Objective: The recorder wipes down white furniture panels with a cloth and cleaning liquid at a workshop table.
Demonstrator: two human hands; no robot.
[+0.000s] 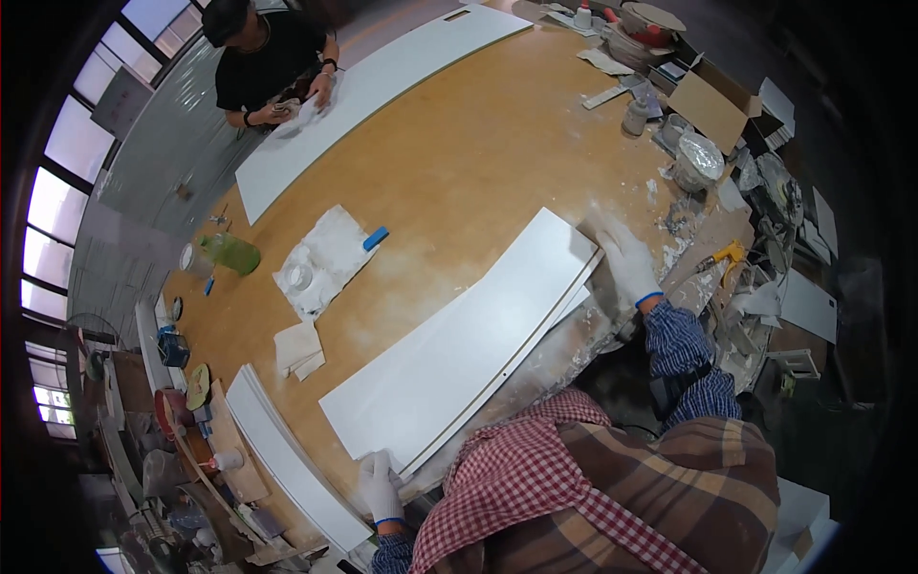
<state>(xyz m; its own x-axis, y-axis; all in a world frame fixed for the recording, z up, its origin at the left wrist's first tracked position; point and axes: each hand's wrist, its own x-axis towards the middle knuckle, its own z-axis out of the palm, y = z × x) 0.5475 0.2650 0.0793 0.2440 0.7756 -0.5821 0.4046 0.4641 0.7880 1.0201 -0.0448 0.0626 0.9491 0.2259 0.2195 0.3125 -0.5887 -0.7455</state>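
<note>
In the head view, a long flat white rectangular panel lies on the wide brown wooden desk, running from the near edge by the person's body out toward the far right. It seems to rest on a second white panel of the same kind, whose edge shows just beneath along the right side.

The left hand, in a white work glove, grips the near corner of the panel, fingers curled over its end. The right hand, also in a white glove, lies spread flat and wide on the far end of the panel, pressing on the corner rather than closing round it.

The panel looks stiff and thin, fairly light for its length, with a smooth, probably slippery, dusty face. It is best held at both ends, as now, since a long board would likely sag or swing if taken at one point.

Elsewhere on the desk are a crumpled white cloth and a green bottle. At the far side, another person in black rubs a second long white board.
</note>
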